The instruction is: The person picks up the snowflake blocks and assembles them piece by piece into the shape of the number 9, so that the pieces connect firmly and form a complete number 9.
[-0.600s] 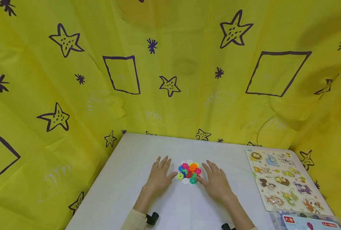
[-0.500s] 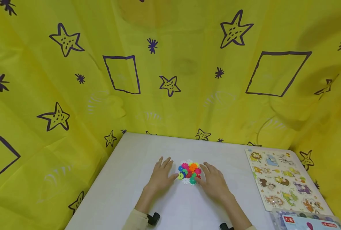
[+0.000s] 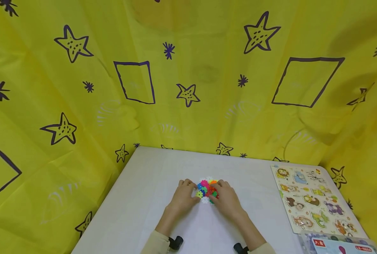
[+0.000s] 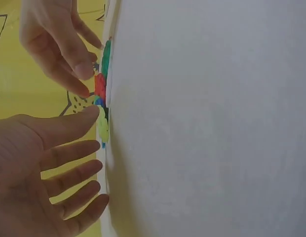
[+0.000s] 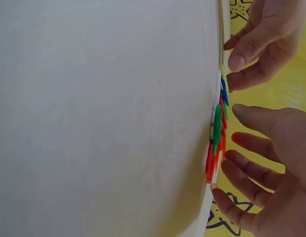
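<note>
A small pile of colourful plastic snowflake discs [image 3: 204,183] lies on the white table [image 3: 163,162] in the head view, with pink, orange, red, blue, green, yellow and white pieces. On its left side is my left hand [image 3: 183,198], thumb and fingertips right at the edge of the pile. My right hand [image 3: 228,200] reaches over the right side, its fingers overlapping some discs. In the left wrist view the left fingers [image 4: 74,177] are spread and loosely bent, holding nothing. The right wrist view shows the right fingers [image 5: 249,180] loosely curved beside green and red discs [image 5: 217,123].
An animal picture board [image 3: 315,199] lies at the table's right. In front of it sits a clear box [image 3: 341,243] with a blue and red label. A yellow curtain [image 3: 207,123] with drawn stars surrounds the table. Black wrist cameras [image 3: 175,242] are strapped to both wrists.
Both hands have moved inward toward the pile, the left to the right and the right to the left. Their fingers have bent closer, and the right hand covers more discs.
</note>
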`<state>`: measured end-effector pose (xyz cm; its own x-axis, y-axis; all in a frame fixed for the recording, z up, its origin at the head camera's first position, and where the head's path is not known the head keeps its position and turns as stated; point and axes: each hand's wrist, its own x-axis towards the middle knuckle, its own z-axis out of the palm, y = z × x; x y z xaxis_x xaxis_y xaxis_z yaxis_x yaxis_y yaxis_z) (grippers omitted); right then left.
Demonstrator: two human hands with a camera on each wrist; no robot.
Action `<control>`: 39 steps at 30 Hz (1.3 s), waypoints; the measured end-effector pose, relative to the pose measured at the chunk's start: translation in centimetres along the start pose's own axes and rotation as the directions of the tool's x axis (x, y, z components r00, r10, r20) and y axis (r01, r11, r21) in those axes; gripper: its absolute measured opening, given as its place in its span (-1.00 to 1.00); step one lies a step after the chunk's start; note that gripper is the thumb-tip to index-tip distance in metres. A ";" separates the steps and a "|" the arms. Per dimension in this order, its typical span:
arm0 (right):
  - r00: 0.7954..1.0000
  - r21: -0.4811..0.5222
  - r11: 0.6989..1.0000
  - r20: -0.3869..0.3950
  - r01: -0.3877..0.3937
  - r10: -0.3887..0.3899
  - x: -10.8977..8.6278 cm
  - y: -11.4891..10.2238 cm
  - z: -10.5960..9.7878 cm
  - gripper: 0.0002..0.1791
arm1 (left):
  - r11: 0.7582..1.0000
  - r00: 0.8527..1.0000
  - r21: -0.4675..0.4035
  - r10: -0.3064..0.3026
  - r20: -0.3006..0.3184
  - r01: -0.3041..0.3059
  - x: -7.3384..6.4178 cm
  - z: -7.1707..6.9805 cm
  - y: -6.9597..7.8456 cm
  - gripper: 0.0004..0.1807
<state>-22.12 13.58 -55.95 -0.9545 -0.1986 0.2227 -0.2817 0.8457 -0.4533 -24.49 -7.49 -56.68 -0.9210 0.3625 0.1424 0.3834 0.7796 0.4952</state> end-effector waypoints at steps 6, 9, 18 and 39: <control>1.000 -0.029 0.999 0.007 0.025 -0.025 0.7 -0.3 0.6 -0.65 | 1.000 1.000 0.000 -0.018 0.011 0.018 0.2 0.2 0.7 -0.71; 1.000 -0.023 1.000 0.006 0.015 -0.015 0.8 -0.5 0.6 -0.69 | 0.999 0.999 -0.013 -0.031 0.010 0.031 0.2 0.2 0.9 -0.74; 0.997 0.090 0.993 -0.006 -0.081 0.082 0.7 -0.4 -0.1 -0.80 | 0.993 0.997 -0.106 -0.063 -0.041 0.058 0.3 0.0 0.4 -0.90; 0.993 0.515 0.856 -0.072 -0.044 0.094 -0.2 -1.0 -1.1 -0.85 | 0.682 0.995 -0.726 -0.094 0.029 0.086 0.0 -0.9 -0.5 -0.86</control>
<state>-21.57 13.33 -54.58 -0.9671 -0.0816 0.2408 -0.2500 0.4772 -0.8425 -24.75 -8.30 -56.12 -0.9507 0.3021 0.0701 0.1328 0.1923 0.9723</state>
